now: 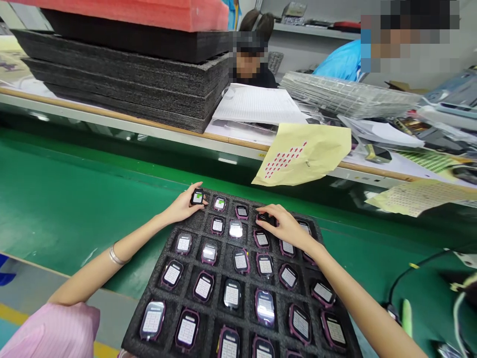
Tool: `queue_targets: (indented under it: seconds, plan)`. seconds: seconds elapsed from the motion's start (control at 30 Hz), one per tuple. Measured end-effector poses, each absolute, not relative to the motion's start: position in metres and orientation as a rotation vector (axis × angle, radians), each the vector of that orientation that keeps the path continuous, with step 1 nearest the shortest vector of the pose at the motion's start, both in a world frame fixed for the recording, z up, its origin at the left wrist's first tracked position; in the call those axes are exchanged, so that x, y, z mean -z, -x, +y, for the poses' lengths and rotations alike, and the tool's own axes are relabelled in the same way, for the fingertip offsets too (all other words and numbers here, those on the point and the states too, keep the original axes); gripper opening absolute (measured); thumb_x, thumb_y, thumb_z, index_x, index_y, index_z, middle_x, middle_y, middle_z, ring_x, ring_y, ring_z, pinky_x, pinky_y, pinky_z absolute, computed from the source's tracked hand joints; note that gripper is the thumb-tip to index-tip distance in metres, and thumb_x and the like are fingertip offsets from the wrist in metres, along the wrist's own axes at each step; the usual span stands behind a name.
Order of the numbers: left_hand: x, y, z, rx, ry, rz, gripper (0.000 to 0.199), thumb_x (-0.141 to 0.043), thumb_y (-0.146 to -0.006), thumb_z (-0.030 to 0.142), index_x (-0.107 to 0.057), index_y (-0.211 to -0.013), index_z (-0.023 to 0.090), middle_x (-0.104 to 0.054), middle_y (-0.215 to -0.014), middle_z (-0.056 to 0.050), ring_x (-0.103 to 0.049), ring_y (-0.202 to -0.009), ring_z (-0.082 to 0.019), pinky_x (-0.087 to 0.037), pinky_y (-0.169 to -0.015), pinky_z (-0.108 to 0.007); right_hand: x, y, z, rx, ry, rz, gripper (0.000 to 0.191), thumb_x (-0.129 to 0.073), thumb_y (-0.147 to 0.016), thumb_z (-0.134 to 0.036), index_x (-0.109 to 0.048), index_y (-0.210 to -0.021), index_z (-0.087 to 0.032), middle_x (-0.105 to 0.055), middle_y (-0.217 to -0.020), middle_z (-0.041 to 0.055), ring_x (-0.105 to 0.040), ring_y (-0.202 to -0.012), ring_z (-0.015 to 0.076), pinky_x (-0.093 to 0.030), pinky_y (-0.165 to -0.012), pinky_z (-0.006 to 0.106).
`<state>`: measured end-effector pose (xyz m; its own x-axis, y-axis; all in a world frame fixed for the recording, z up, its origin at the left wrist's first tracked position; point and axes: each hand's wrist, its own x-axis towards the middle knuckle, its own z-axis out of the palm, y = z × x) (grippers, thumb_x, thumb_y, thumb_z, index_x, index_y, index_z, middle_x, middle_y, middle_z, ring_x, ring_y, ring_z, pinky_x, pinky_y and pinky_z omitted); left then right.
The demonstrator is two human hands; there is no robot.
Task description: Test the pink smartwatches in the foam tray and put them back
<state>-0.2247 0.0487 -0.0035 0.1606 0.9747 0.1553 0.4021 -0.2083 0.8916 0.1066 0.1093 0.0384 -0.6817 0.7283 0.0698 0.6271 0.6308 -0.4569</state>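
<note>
A dark foam tray (pixel 174 286) with square compartments holds several smartwatch bodies without straps, many with purple frames and lit screens. At its far left corner my left hand (pixel 182 207) is closed, pinching a black smartwatch (pixel 198 197) whose screen shows a green patch. Beside that, a purple-framed smartwatch (pixel 219 202) with a similar green patch sits in its compartment. My right hand (pixel 285 226) reaches over the far right part of the tray, its fingers closed around the edges of another dark smartwatch (pixel 266 218). The fingers partly cover that one, and I cannot tell if it is lifted.
The tray lies on a green work surface (pixel 93 194). Behind it, a raised shelf carries stacked black foam trays (pixel 130 82), papers (pixel 257 104) and clear plastic trays (pixel 343 97). A yellow sheet (pixel 301 154) hangs over its edge. Cables (pixel 413 266) lie at right. Two people are beyond.
</note>
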Motion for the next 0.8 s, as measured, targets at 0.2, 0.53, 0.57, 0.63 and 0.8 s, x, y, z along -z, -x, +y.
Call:
queue_targets:
  seconds: [0.2, 0.53, 0.57, 0.63, 0.8]
  plan:
    - [-0.010, 0.230, 0.066, -0.730, -2.059, 1.542, 0.049, -0.066, -0.073, 0.033, -0.054, -0.116, 0.012, -0.057, -0.112, -0.014, -0.049, -0.113, -0.035, -0.038, -0.099, -0.050, -0.037, -0.106, 0.120, -0.669, 1.085, -2.739, 0.045, -0.069, -0.078, -0.041, -0.065, -0.113, -0.015, -0.064, -0.109, 0.0126, -0.057, -0.105, 0.0300, -0.044, -0.093, 0.042]
    - [-0.049, 0.147, 0.069, -0.319, -2.452, 1.481, 0.039, -0.061, -0.081, 0.035, -0.057, -0.112, 0.012, -0.056, -0.113, -0.015, -0.048, -0.108, -0.032, -0.039, -0.092, -0.044, -0.036, -0.108, 0.120, -0.717, 1.263, -2.588, 0.044, -0.081, -0.064, -0.032, -0.069, -0.102, -0.012, -0.068, -0.092, 0.0124, -0.060, -0.091, 0.0315, -0.045, -0.083, 0.041]
    - [-0.047, 0.134, 0.072, -0.280, -2.457, 1.475, 0.036, -0.063, -0.080, 0.033, -0.059, -0.108, 0.011, -0.057, -0.111, -0.016, -0.049, -0.107, -0.033, -0.039, -0.091, -0.044, -0.035, -0.106, 0.118, -0.724, 1.282, -2.546, 0.046, -0.082, -0.061, -0.029, -0.069, -0.102, -0.012, -0.068, -0.090, 0.0122, -0.060, -0.089, 0.0317, -0.045, -0.082, 0.042]
    - [-0.041, 0.114, 0.081, -0.216, -2.441, 1.478, 0.028, -0.065, -0.077, 0.028, -0.062, -0.097, 0.009, -0.059, -0.104, -0.018, -0.051, -0.106, -0.035, -0.041, -0.088, -0.044, -0.034, -0.106, 0.111, -0.747, 1.302, -2.449, 0.046, -0.084, -0.057, -0.027, -0.070, -0.099, -0.012, -0.067, -0.088, 0.0114, -0.060, -0.088, 0.0313, -0.044, -0.083, 0.044]
    - [-0.031, 0.102, 0.098, -0.231, -2.318, 1.478, 0.020, -0.072, -0.068, 0.023, -0.063, -0.081, 0.011, -0.061, -0.096, -0.017, -0.054, -0.103, -0.038, -0.042, -0.087, -0.046, -0.039, -0.113, 0.085, -0.941, 1.229, -2.158, 0.047, -0.081, -0.063, -0.033, -0.067, -0.104, -0.016, -0.066, -0.100, 0.0102, -0.060, -0.096, 0.0272, -0.048, -0.082, 0.041]
